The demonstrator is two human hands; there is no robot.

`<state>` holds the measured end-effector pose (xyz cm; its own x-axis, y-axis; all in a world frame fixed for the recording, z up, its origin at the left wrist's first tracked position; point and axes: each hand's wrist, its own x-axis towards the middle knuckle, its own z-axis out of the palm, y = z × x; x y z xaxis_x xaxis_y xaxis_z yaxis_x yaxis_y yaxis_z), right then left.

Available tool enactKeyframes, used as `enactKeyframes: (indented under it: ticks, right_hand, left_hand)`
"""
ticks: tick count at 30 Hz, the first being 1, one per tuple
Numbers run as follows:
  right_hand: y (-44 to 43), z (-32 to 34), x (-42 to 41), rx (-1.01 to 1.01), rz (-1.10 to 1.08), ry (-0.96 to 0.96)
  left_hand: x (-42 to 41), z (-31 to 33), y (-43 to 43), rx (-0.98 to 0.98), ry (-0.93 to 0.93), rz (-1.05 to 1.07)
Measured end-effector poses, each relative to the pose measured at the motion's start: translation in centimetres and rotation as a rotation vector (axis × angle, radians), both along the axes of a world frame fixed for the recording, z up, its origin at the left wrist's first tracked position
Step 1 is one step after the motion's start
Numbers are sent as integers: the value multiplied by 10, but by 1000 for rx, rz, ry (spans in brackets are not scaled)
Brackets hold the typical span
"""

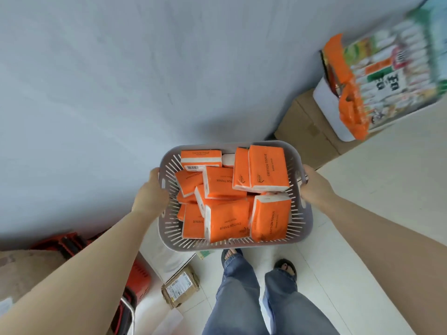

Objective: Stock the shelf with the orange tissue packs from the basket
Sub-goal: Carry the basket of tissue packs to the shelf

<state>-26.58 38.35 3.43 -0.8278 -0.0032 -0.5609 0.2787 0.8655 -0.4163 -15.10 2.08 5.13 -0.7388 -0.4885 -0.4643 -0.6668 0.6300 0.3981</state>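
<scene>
Stocking looks not yet started: left hand (151, 189) and right hand (314, 187) each grip a side rim of the grey basket (303, 228), fingers curled round it, holding it off the floor (367, 199), and the orange tissue packs (227, 221) lie heaped between the two hands, none lifted out.

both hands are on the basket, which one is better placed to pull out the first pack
Right, probably. Both hands grip the basket rim, so neither is free yet. The right hand sits beside packs standing upright, easy to pinch; those by the left hand lie flat. No shelf in view.
</scene>
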Motion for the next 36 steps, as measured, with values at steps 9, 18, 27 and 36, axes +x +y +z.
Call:
enactKeyframes:
  ticks: [9,18,27,36]
  right_hand:
    - [161,44,46,-110,-420,42]
    - [377,64,126,-143,-732,84]
    - [585,80,212,-142,-1033,160]
    - [753,85,213,-23,-1245,129]
  left_hand:
    - [-83,33,144,-15,13,-325]
    - [-119,54,378,43,20,-656]
    - [-145,68,649,98,122,-1052]
    - [-209,59,880,212,50,-1203]
